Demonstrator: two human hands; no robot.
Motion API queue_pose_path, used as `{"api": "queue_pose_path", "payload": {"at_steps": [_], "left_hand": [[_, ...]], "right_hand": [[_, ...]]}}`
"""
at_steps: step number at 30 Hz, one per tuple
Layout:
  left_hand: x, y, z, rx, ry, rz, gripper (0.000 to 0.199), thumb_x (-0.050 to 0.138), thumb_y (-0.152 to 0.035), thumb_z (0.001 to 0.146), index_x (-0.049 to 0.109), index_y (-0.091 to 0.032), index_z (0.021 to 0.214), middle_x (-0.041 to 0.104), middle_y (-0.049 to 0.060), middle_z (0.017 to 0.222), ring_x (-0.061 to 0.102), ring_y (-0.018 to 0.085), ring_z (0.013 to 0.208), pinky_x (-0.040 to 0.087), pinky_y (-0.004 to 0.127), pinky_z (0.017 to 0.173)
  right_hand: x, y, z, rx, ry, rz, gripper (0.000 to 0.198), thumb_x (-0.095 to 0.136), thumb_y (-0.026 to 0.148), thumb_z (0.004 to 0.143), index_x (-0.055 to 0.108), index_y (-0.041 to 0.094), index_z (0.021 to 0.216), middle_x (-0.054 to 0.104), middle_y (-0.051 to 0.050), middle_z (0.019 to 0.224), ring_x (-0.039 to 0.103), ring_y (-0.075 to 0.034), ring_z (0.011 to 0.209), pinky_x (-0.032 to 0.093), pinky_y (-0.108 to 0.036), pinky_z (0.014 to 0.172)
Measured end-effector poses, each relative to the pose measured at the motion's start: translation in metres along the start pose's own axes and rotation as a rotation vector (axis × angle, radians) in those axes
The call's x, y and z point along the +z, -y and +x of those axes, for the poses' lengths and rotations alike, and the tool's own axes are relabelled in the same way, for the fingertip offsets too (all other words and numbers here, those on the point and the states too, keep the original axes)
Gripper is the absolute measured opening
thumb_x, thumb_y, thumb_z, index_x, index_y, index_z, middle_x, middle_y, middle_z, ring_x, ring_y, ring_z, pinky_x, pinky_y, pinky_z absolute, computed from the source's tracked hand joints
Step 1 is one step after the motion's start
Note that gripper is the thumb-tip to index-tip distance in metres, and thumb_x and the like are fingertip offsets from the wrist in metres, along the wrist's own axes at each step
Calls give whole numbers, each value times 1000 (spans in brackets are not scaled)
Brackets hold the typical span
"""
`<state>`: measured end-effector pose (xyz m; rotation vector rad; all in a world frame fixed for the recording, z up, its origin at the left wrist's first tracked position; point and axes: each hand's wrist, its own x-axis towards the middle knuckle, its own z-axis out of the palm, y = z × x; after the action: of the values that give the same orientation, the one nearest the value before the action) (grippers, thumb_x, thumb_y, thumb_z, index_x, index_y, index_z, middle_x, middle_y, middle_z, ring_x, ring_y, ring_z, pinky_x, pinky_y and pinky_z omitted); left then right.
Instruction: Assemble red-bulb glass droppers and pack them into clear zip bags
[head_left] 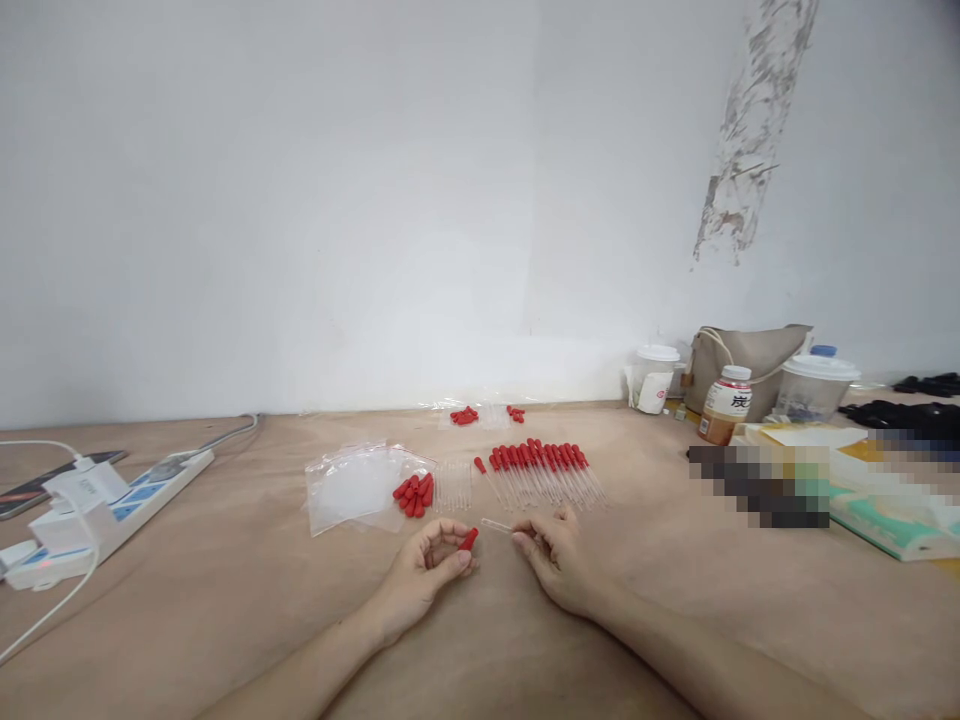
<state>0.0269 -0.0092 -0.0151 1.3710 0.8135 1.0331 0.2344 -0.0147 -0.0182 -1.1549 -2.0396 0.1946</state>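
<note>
Between the thumb and fingers of my left hand [431, 565] is a red rubber dropper bulb [469, 540], its end pointing up and to the right. My right hand [559, 560] pinches a clear glass dropper tube [495, 526], which points left toward the bulb; the two are apart. Beyond my left hand lies a small pile of red bulbs [414, 494], with a row of clear tubes [453, 485] beside it. Farther right, several droppers with red bulbs fitted [544, 470] lie side by side in a slanted row.
Flat clear zip bags [352, 490] lie left of the bulb pile. Near the wall is a bag with more bulbs [465, 415]. A power strip [112, 520] sits at left. Cups [654, 380], a bottle [726, 405], a grey pouch [742, 360] and a green-white pack [892, 515] stand at right.
</note>
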Motion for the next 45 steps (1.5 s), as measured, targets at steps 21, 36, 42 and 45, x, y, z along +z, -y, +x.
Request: {"api": "queue_pose_path", "payload": {"at_steps": [21,36,42,45], "left_hand": [[6,-1,-4,188,24,706,21,51,-31,80,66,-16,78,63,1,70,52,14,65,37,20,57],[7,-5,-5,426,122,1034,17,46,-25,85,60,-17,79,56,1,72,52,13,66,38,21,60],[0,-9,0,526,113,1054,18,45,-26,86,61,-19,87,59,1,76,55,14,71,42,22,64],[-4,-9,2,575,47,1010,18,45,-24,85,60,-21,95,60,2,84,56,15,77,43,24,69]], "right_hand": [[-13,-7,7,-162,291,-57,25,38,24,85,63,25,80,67,3,74,49,-10,58,23,-31,75],[2,3,1,-140,266,-195,30,37,24,84,53,17,59,59,2,57,39,-8,49,23,-27,68],[0,7,1,-180,151,-242,26,34,24,86,56,18,73,60,-1,70,46,-11,62,24,-27,67],[-7,10,1,-254,82,-335,21,39,22,84,59,19,80,59,-5,82,47,-14,77,24,-28,68]]}}
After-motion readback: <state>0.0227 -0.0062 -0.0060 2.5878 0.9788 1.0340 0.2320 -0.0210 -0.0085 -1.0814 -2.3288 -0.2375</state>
